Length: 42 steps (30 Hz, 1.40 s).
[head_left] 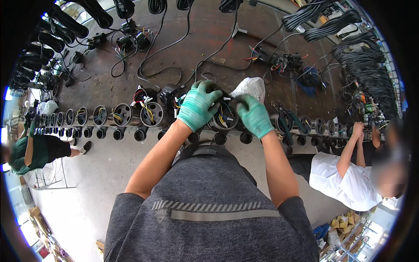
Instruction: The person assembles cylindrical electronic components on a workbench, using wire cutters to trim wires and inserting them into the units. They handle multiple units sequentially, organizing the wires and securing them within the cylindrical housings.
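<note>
My left hand (pixel 198 107), in a green glove with dark fingertips, is bent over a black part at the far side of a round metal housing (pixel 224 127). Its fingers are closed, and they hide most of that part. Inside the housing, yellow and other thin wires (pixel 224 118) with white connectors show. At the housing's right side is my right hand (pixel 254 118), gloved the same way, its fingers curled together and slightly blurred. What its fingertips pinch is hidden. Beyond that hand lies a white plastic bag (pixel 251 88).
Similar round housings (pixel 121 114) line the table's near edge on both sides. Pliers (pixel 286 122) rest right of my right hand. Black cables run across the dark table (pixel 209 43), with coiled bundles (pixel 366 70) around its rim. Co-workers stand left (pixel 39 148) and right (pixel 345 177).
</note>
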Motion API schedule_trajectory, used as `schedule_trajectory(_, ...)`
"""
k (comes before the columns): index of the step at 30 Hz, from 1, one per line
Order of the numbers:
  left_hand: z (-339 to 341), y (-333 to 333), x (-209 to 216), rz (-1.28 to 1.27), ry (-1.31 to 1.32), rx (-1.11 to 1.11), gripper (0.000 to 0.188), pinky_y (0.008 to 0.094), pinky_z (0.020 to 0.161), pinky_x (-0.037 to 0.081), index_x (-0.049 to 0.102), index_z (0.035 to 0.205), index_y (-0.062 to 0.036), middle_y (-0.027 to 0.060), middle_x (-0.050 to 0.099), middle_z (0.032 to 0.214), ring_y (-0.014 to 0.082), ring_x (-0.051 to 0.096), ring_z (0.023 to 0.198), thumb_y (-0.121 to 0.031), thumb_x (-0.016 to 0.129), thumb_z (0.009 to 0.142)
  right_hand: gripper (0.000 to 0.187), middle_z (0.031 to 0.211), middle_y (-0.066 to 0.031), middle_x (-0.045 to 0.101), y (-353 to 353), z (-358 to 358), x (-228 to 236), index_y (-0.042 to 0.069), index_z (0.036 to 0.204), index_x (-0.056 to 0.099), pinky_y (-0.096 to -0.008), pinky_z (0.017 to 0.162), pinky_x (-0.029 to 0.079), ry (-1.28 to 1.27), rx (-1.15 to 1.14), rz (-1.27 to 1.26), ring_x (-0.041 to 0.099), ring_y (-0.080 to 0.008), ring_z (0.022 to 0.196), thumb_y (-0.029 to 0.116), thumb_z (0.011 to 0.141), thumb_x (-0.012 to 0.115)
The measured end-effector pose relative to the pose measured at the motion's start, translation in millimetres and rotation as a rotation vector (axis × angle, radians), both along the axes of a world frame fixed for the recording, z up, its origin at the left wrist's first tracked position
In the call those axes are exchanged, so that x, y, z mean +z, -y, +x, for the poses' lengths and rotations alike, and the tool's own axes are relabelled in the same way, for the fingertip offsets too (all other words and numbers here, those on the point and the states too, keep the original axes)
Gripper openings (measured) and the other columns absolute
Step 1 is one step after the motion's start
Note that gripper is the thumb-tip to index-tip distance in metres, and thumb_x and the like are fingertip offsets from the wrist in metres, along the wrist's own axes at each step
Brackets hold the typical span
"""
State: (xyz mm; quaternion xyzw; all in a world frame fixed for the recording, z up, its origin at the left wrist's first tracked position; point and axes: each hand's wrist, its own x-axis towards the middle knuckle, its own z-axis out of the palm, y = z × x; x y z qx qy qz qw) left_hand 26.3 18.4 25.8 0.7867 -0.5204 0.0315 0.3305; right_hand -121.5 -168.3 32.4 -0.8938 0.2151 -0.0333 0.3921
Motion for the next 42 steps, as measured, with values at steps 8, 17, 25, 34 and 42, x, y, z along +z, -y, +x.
schedule_trajectory(8,-7.4,1.7,-0.2,-0.007,-0.018,0.003,0.037,0.052,0.104,0.053,0.078,0.117,-0.0114,0.0241,0.062,0.13,0.0464,0.06,0.122,-0.009,0.082,0.081,0.02,0.103,-0.0173,0.075,-28.3,-8.9,-22.8,0.003,0.106,0.074,-0.049,0.084,0.057,0.34,0.055,-0.287,0.071,-0.041,0.094,0.021,0.097,0.073)
schedule_trajectory(17,-2.5,-1.2,-17.3,-0.218,-0.195,-0.122,0.061,0.0473,0.108,0.052,0.073,0.132,-0.0138,0.026,0.049,0.156,0.0418,0.059,0.126,0.014,0.061,0.08,0.02,0.105,-0.0118,0.078,-29.1,9.3,36.8,0.007,0.11,0.079,-0.0438,0.082,0.058,0.225,0.187,-0.404,0.074,-0.0346,0.092,0.021,0.096,0.077)
schedule_trajectory(25,-2.2,-9.0,-5.1,-0.18,-0.092,-0.204,0.039,0.0502,0.112,0.049,0.08,0.119,-0.0146,0.022,0.051,0.157,0.0438,0.054,0.138,0.001,0.075,0.084,0.023,0.094,-0.0157,0.079,-43.2,-8.6,25.4,0.003,0.1,0.08,-0.0427,0.076,0.059,0.195,0.039,-0.238,0.075,-0.0369,0.084,0.024,0.093,0.082)
schedule_trajectory(34,7.1,-8.2,-11.1,-0.159,-0.209,-0.287,0.036,0.0475,0.111,0.05,0.082,0.113,-0.0119,0.0206,0.058,0.151,0.0404,0.061,0.131,-0.001,0.076,0.08,0.016,0.089,-0.0182,0.075,-58.3,-15.4,14.9,0.004,0.097,0.077,-0.0444,0.073,0.058,0.325,-0.034,-0.159,0.073,-0.0377,0.08,0.02,0.095,0.078)
schedule_trajectory(42,0.3,-12.0,-11.6,-0.132,-0.111,-0.139,0.026,0.0501,0.108,0.05,0.082,0.111,-0.0118,0.0159,0.064,0.142,0.0402,0.061,0.127,-0.016,0.082,0.085,0.034,0.106,-0.0164,0.072,-74.5,-33.8,-0.3,0.007,0.109,0.07,-0.0494,0.08,0.059,-0.003,0.098,-0.374,0.073,-0.0368,0.095,0.035,0.092,0.079)
